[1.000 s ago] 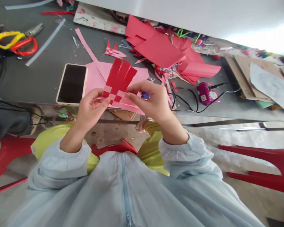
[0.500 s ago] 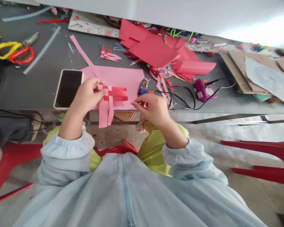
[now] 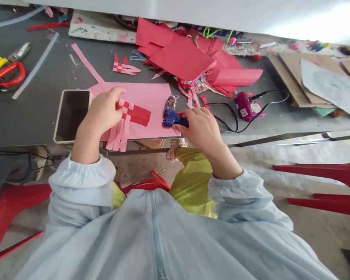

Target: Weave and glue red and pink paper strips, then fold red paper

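Note:
My left hand point(image 3: 103, 111) is closed on a woven piece of red and pink paper strips point(image 3: 130, 116), holding it flat on a pink paper sheet point(image 3: 151, 99) near the grey table's front edge. The loose pink strip ends hang over the edge. My right hand point(image 3: 200, 126) is wrapped around a blue glue gun point(image 3: 172, 116), which lies on the pink sheet's right side with its nozzle pointing left.
A phone point(image 3: 71, 114) lies left of my left hand. Red paper sheets point(image 3: 186, 58) are piled at the back, a smaller woven piece point(image 3: 124, 67) beside them. A pink device with black cable point(image 3: 246, 107) sits right. Pliers point(image 3: 6, 70), cardboard point(image 3: 309, 77) and red chairs point(image 3: 323, 182) surround.
The woven piece was held up in both hands, then turned and laid down on the pink sheet under my left hand. My right hand let go of it and took hold of the glue gun.

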Demonstrator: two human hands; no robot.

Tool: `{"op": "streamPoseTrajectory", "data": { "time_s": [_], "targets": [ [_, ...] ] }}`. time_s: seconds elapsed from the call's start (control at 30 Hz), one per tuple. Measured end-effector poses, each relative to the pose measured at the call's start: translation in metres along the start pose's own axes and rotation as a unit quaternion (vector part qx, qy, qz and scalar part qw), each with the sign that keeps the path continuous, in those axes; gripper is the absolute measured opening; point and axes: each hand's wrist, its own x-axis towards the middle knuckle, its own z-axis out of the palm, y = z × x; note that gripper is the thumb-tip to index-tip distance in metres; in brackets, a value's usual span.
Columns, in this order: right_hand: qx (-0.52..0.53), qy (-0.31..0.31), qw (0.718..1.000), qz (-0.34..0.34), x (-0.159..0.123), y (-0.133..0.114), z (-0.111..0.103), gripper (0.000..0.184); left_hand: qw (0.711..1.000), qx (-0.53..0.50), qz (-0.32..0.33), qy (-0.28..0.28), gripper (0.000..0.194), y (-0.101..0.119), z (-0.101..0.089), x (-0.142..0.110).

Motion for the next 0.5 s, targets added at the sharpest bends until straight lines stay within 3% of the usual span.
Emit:
{"op": "streamPoseTrajectory", "data": {
  "time_s": [0.1,0.2,0.3,0.4,0.5],
  "targets": [
    [-0.009,-0.022,1.0,0.02,0.003,-0.002,-0.002,0.042,0.998,0.026,0.049,0.043,0.056,0.0,0.001,-0.002],
    [-0.022,-0.041,0.998,0.035,0.006,-0.002,-0.006,0.051,0.992,0.076,0.085,0.06,0.039,0.006,0.0,-0.011],
    [-0.043,-0.062,0.997,0.024,0.007,-0.002,-0.008,0.045,0.98,0.153,0.123,0.011,0.026,0.015,0.004,-0.028],
    [-0.054,-0.076,0.996,0.005,0.008,0.0,-0.01,0.042,0.96,0.226,0.163,-0.018,0.029,0.023,0.013,-0.044],
    [-0.048,-0.096,0.994,-0.007,0.01,0.003,-0.012,0.046,0.948,0.273,0.164,-0.025,0.032,0.026,0.021,-0.051]
  ]
}}
